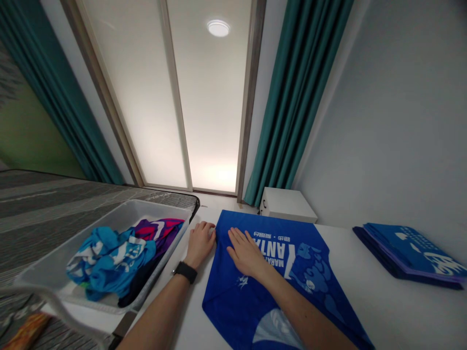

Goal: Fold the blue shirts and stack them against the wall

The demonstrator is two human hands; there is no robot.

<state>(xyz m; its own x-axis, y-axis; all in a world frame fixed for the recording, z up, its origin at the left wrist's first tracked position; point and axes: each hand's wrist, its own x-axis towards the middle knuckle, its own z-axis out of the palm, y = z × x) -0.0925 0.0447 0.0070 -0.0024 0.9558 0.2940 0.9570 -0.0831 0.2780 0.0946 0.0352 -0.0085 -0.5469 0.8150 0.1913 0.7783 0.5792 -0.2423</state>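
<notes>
Head view: my right hand (245,252) lies open and flat on the royal-blue printed fabric shirt (292,257), spread from the far edge of the white worktop (346,257); my left hand (200,241), loosely open, rests beside it. Folded blue-and-purple clothes (412,253) lie toward the right edge.

smooth, matt cloth shirt (280,253), translucent plastic bin (126,214), smooth tabletop (370,291), matt cloth curtain (299,97)
</notes>
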